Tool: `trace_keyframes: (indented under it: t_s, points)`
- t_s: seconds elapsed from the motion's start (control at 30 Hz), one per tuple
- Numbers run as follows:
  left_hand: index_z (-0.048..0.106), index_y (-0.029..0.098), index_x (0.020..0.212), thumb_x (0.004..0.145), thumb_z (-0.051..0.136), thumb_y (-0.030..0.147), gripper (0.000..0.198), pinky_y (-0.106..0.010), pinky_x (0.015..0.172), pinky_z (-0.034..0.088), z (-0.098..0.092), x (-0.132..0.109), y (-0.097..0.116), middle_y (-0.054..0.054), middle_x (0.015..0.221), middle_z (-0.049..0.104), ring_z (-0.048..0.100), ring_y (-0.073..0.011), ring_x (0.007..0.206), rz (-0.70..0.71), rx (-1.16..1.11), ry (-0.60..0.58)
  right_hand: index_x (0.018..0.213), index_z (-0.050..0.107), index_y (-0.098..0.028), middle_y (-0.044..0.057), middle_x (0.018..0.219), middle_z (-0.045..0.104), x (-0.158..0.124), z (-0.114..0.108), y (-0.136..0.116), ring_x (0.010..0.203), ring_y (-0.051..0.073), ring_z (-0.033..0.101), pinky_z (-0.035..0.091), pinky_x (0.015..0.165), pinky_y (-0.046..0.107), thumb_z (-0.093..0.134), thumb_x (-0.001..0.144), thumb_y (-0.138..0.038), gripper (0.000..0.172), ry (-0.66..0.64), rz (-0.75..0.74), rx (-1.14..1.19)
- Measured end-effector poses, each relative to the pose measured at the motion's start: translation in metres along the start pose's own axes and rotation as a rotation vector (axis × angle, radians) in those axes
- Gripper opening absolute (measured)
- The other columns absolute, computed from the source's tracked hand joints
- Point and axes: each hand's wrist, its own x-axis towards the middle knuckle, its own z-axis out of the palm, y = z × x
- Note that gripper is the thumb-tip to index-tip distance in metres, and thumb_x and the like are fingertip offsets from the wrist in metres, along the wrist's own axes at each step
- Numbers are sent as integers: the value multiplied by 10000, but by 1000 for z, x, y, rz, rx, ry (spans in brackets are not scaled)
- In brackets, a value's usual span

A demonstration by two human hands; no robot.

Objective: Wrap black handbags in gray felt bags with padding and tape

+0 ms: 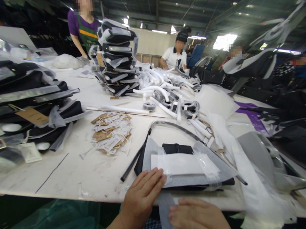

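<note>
A black handbag (178,147) lies at the table's near edge, wrapped in grey tissue paper (147,149) and a white sheet (179,164) under clear film. Its strap (178,124), covered in clear plastic, arcs behind it. My left hand (143,192) rests on the bag's near left side, fingers stretched flat and touching the white sheet's corner. In front of the table edge, my right hand (198,215) has its fingers closed over a greyish translucent strip (165,205). The thumb and the strip's lower end are hidden.
Paper tags (112,133) lie heaped left of the bag. Wrapped black bags stand in a left stack (27,89) and a back stack (117,58). White foam tubes (156,79) are piled behind. White wrapping (249,167) drapes over the edge at right. Two co-workers stand across the table.
</note>
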Motion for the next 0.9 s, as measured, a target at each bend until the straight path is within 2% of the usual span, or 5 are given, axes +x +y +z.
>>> trace_keyframes:
  t_s: [0.1,0.23,0.43,0.63,0.9]
  points:
    - [564,161,1339,949,342,26,468,-380,1069,472,0,0,1,-86,1378,594,485,-189,1341,4,-19,-5,1192,639,-214,43,971,772,26,-7,7,852,152,738,588,859,282,504,863,-12,409,149,27,-66]
    - [680,146,1082,951,375,45,347,-391,1035,507,2,-1,2,-119,1302,630,512,-211,1303,-14,-27,100,995,713,-213,26,882,758,55,-1,30,797,168,705,554,756,290,533,856,-59,275,218,191,-159]
    - [664,114,1171,893,409,-5,396,-385,1070,476,2,-4,3,-119,1162,673,531,-222,1261,-16,-92,116,820,691,-197,33,783,696,63,15,57,771,185,611,480,738,299,621,903,-166,113,88,413,-184]
    - [660,97,1152,863,478,27,349,-331,1090,444,-5,5,4,-114,1142,681,567,-208,1211,-55,-75,121,751,616,-182,11,753,630,73,13,63,715,163,567,383,638,258,670,869,-179,130,-150,613,-266]
    - [653,141,1204,965,451,227,325,-341,824,575,-10,28,8,-102,944,674,659,-218,931,-25,36,-9,903,617,-211,-15,729,673,89,12,72,653,151,615,314,580,241,616,895,-223,14,-280,738,-287]
